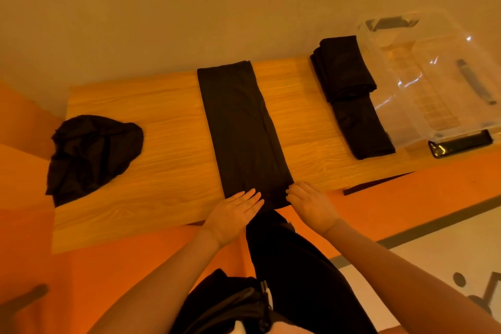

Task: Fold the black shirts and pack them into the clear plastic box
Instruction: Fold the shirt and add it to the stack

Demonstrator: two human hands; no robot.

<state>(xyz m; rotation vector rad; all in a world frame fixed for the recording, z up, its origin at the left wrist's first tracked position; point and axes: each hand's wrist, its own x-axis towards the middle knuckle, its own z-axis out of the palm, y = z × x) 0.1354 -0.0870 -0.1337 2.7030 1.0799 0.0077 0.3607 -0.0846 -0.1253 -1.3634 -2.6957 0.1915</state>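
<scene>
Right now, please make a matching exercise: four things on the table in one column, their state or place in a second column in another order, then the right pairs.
Things:
1. crumpled shirt
2. long folded shirt
3. folded stack
4. clear plastic box

States or places:
A. at the table's right end
B. unfolded heap at the left
C. lying beside the box
D. both hands resting flat on its near end

Pairs: 1-B, 2-D, 3-C, 4-A
</scene>
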